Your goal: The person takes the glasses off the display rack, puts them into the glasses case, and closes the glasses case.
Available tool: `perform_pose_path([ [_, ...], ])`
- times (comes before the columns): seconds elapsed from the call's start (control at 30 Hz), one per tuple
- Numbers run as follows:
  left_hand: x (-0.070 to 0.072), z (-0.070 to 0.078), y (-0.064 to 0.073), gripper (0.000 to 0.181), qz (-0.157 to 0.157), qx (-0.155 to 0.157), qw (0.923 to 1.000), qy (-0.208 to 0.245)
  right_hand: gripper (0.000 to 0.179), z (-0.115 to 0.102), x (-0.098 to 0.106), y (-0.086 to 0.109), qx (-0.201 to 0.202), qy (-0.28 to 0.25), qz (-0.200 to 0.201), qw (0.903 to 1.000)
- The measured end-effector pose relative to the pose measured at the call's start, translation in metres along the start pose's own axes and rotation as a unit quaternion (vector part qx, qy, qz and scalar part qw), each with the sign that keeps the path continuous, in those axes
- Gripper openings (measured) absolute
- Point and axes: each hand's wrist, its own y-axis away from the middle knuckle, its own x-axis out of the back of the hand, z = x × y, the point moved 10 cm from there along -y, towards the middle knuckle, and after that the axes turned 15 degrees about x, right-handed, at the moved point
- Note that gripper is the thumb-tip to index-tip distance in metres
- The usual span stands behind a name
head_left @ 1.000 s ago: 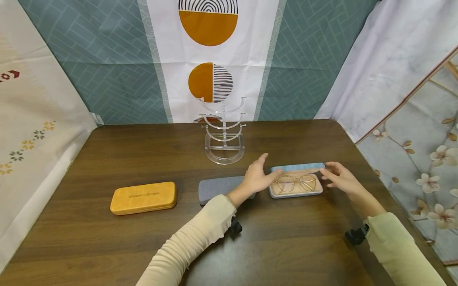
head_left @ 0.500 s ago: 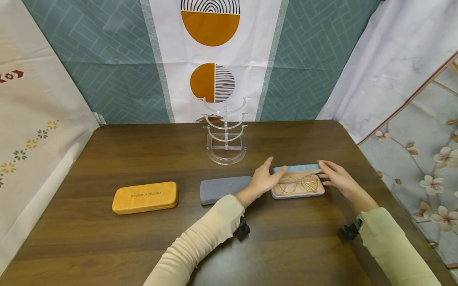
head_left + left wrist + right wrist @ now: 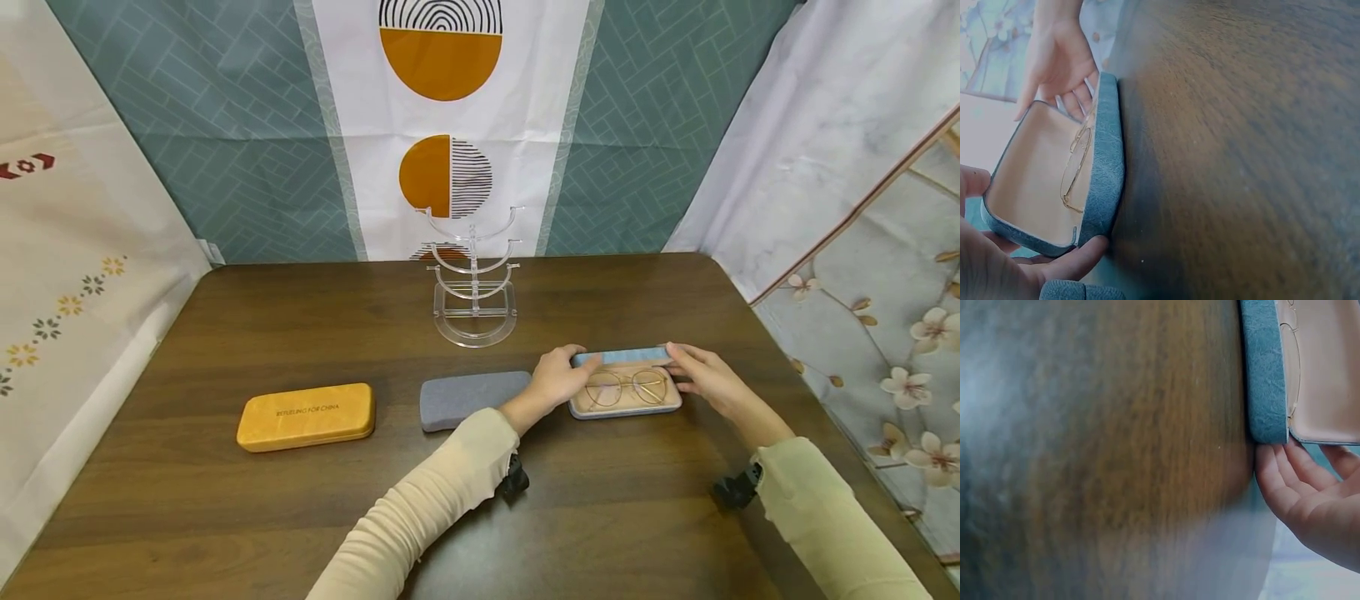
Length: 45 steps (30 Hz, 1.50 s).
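A blue glasses case (image 3: 626, 413) with a peach lining stands open on the table, its lid raised at the back. Thin gold-rimmed glasses (image 3: 624, 387) lie inside it. My left hand (image 3: 557, 379) grips the left end, with fingers at the lid and the base corner, as the left wrist view shows. At the right end, my right hand (image 3: 708, 379) holds the case, one digit up at the lid's corner and the other fingertips (image 3: 1282, 453) against the end. A closed grey glasses case (image 3: 474, 398) lies just left of my left hand.
A closed yellow glasses case (image 3: 306, 415) lies on the left of the brown wooden table (image 3: 300, 517). A clear tiered display stand (image 3: 475, 329) rises at the back middle. Patterned cloths (image 3: 255, 133) hang behind the table and at its sides.
My left hand has moved right onto the end of the blue case, its spread fingers drawing in at the lid. My right hand has shifted slightly left against the other end. The glasses stay inside.
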Motion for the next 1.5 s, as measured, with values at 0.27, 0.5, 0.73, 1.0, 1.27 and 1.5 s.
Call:
perform_pose_path([
  [0.27,-0.002,0.000,0.002,0.043,-0.005,-0.006,0.9999,-0.007,0.067,-0.002,0.000,0.001,0.026,-0.008,-0.014,0.9995],
  [0.5,-0.001,0.000,0.003,0.040,-0.009,-0.004,1.0000,0.001,0.065,0.000,0.003,0.002,0.028,-0.024,-0.011,0.9993],
  [0.73,-0.004,-0.003,0.004,0.038,-0.010,-0.009,0.9997,0.023,0.052,0.001,0.001,0.006,0.047,-0.085,-0.020,0.9951],
  [1.0,-0.005,-0.004,0.006,0.037,-0.006,-0.014,0.9993,0.033,0.046,0.002,0.000,0.008,0.054,-0.119,-0.033,0.9909],
  [1.27,-0.005,-0.003,0.008,0.038,-0.003,-0.030,0.9990,0.034,0.034,0.000,-0.001,0.010,0.072,-0.157,-0.043,0.9841],
  [1.5,-0.006,-0.002,0.011,0.039,-0.013,-0.046,0.9980,0.040,0.034,0.002,-0.001,0.012,0.075,-0.166,-0.046,0.9821],
])
